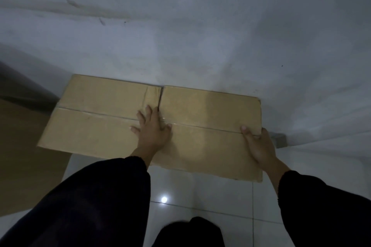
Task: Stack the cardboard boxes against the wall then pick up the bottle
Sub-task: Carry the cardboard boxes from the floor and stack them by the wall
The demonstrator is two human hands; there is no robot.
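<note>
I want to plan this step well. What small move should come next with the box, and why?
Probably release the right hand and draw it off the box. The box's far edge already meets the wall, the left hand lies flat on it, and only the right hand grips its right edge.

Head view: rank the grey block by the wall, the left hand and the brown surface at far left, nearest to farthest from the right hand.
1. Grey block, right beside the right hand, on its outer side.
2. Left hand, flat on the middle of the cardboard box.
3. Brown surface, beyond the box's left end.
</note>
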